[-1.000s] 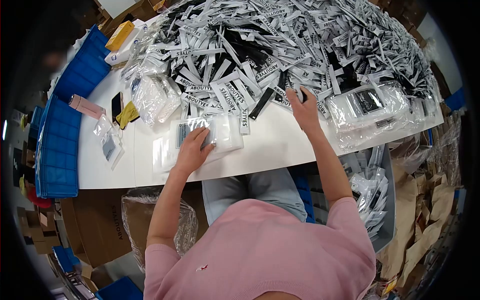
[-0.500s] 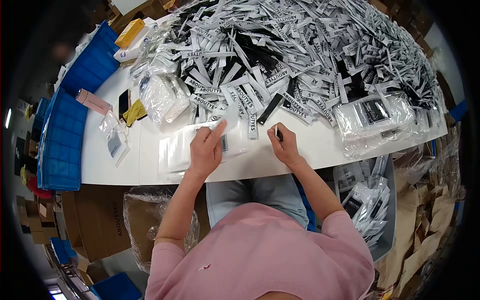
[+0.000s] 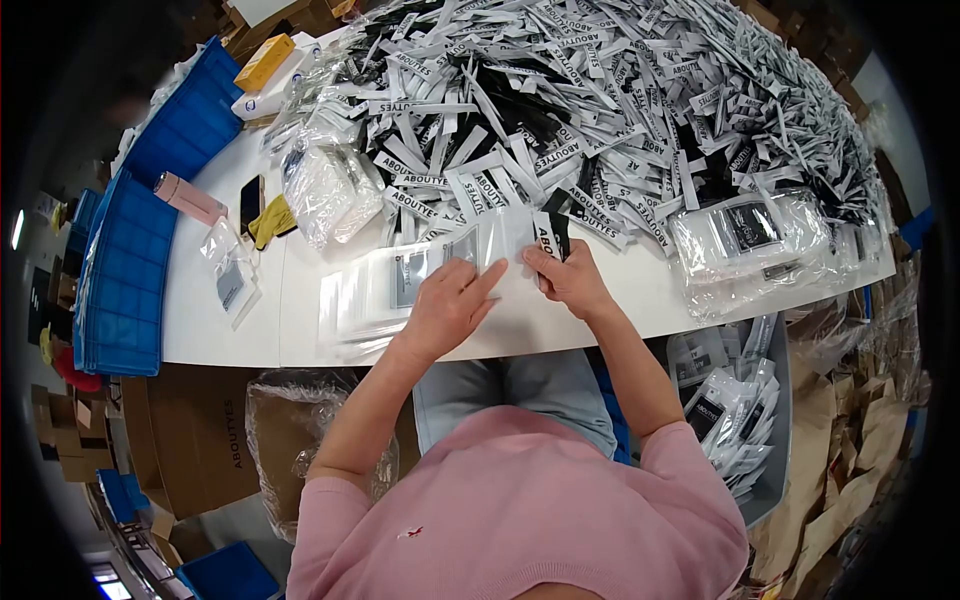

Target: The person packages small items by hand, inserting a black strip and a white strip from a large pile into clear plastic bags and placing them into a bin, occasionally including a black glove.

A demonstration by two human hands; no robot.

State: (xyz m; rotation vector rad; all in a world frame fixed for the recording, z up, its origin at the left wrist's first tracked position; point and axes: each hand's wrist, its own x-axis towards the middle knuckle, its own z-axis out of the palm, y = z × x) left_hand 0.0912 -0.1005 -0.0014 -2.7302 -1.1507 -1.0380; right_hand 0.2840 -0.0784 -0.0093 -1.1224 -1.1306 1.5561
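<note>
My right hand (image 3: pixel 570 276) is closed round narrow sachets, with a black one (image 3: pixel 558 233) and a white one (image 3: pixel 543 237) lettered ABOUTYES standing out above the thumb. The sachets are right at the mouth of a clear plastic bag (image 3: pixel 508 232). My left hand (image 3: pixel 452 305) grips this bag near its edge with bent fingers, the index finger pointing toward the right hand. Under and left of it lies a fanned stack of clear bags (image 3: pixel 360 300) with a grey printed label. Part of the bag is hidden behind my left fingers.
A large heap of sachets (image 3: pixel 620 110) covers the back of the white table (image 3: pixel 290 330). Bundled clear bags (image 3: pixel 750 245) lie right, more bags (image 3: pixel 330 190) left. A pink bottle (image 3: pixel 190 198), phone (image 3: pixel 252 205) and yellow cloth (image 3: pixel 271 223) lie left. Below right, a grey bin (image 3: pixel 770 490) holds filled bags.
My left hand has moved right and slightly down, drawing the clear bag's edge toward the right hand. The sachets in my right hand have turned upright and now meet the bag.
</note>
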